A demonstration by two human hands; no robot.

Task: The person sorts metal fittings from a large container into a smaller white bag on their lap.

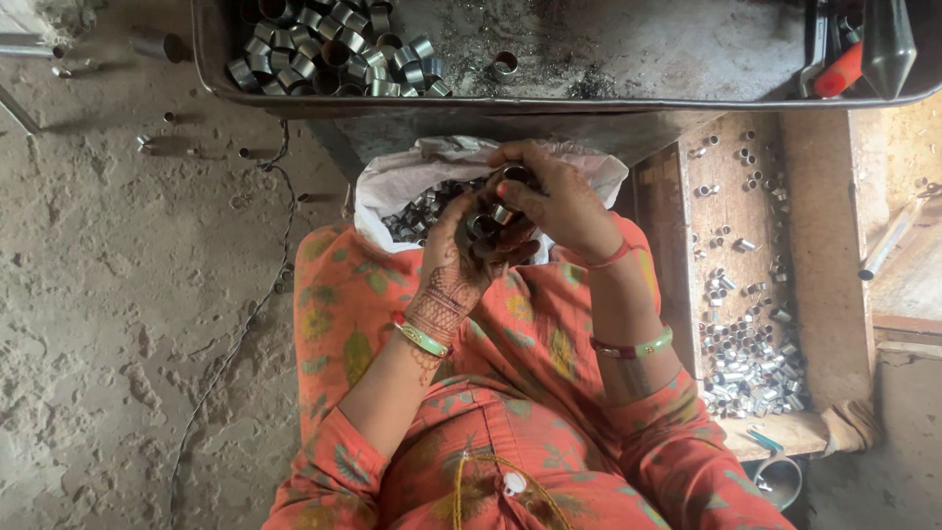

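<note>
My left hand is cupped palm-up over my lap and holds several short metal rings. My right hand is just above and to the right of it, with its fingertips pinching one metal ring. Both hands hover over a white sack that lies open on my lap and is full of the same small metal rings. I wear an orange patterned garment and bangles on both wrists.
A metal tray ahead holds a heap of rings at its left and a red-handled tool at its right. A wooden box on my right holds many small rings. A cable runs over the concrete floor.
</note>
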